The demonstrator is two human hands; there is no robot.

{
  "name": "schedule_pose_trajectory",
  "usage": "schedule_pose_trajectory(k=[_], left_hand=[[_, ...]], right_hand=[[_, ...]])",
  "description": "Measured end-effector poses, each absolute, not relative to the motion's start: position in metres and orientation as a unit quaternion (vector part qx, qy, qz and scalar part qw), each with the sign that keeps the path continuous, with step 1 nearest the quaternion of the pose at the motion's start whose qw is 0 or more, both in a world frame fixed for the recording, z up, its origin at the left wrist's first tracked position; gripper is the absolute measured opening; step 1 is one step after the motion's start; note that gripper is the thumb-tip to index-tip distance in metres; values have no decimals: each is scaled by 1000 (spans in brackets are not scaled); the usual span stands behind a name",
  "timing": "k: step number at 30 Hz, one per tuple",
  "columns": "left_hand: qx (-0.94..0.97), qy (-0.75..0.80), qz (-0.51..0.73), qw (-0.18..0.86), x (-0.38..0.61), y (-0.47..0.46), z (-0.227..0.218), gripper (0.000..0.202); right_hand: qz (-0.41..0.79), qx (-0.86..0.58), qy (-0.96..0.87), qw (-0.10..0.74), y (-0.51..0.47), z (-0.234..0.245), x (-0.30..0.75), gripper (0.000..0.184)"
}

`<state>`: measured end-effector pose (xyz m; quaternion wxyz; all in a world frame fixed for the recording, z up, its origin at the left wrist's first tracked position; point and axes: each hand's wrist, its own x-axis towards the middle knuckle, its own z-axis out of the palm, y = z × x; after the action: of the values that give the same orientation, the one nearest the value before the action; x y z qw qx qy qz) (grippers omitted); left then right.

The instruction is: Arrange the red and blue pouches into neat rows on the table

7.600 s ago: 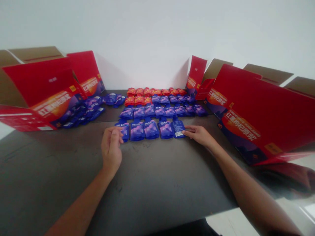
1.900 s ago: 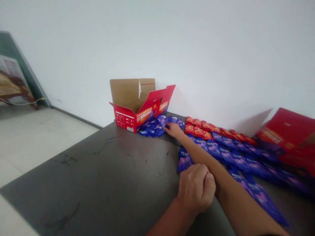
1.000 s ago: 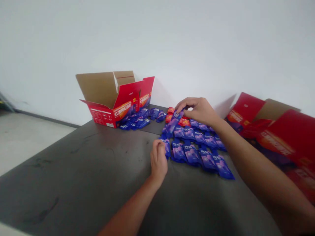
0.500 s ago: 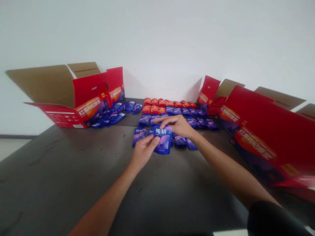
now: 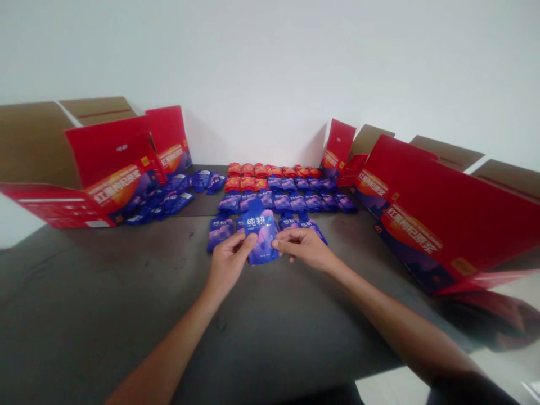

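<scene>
Over the dark tabletop (image 5: 84, 292), just in front of the rows of blue pouches (image 5: 295, 202), one blue pouch (image 5: 260, 239) upright, long axis pointing toward the wall (image 5: 270, 67), pinched at both side edges by the curled fingers of the left hand (image 5: 228, 267) and right hand (image 5: 301, 250), neither hand clearly nearer.

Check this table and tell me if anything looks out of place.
The heap of blue pouches beside the left carton stands out: the pouches lie loose and overlapping, unlike the orderly rows in the middle of the table. No tears or spills can be seen from here.
</scene>
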<state>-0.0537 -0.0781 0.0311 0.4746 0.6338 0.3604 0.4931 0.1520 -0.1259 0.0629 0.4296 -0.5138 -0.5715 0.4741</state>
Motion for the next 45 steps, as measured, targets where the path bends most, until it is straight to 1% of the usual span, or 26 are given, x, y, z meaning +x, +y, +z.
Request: schedule_pose_trajectory(k=[4,7,13,18,27,32,36,45], left_hand=[[618,356,465,525,-49,-83,30,35],[613,335,457,551,-47,-85,31,42],[628,345,467,518,-50,-82,24,41],[644,372,465,481,-52,-79,18,37],[630,393,489,459,-55,-76,15,39],[622,379,499,469,-56,-74,11,40],[616,373,501,480,-57,-73,8,39],[615,377,499,480,-58,-69,4,42]], right_hand=[[475,-518,-574,421,-132,70,166,41],[450,-548,-553,438,-138,76,193,40],[396,-617,-485,477,-144,68,266,42],[355,-674,-455,462,-143,55,296,45],[365,-693,-451,428,-134,28,303,45],[365,-697,-442,432,-134,28,297,47],[368,-705,-437,420,-132,28,294,49],[336,-718,-449,413,-130,24,293,50]])
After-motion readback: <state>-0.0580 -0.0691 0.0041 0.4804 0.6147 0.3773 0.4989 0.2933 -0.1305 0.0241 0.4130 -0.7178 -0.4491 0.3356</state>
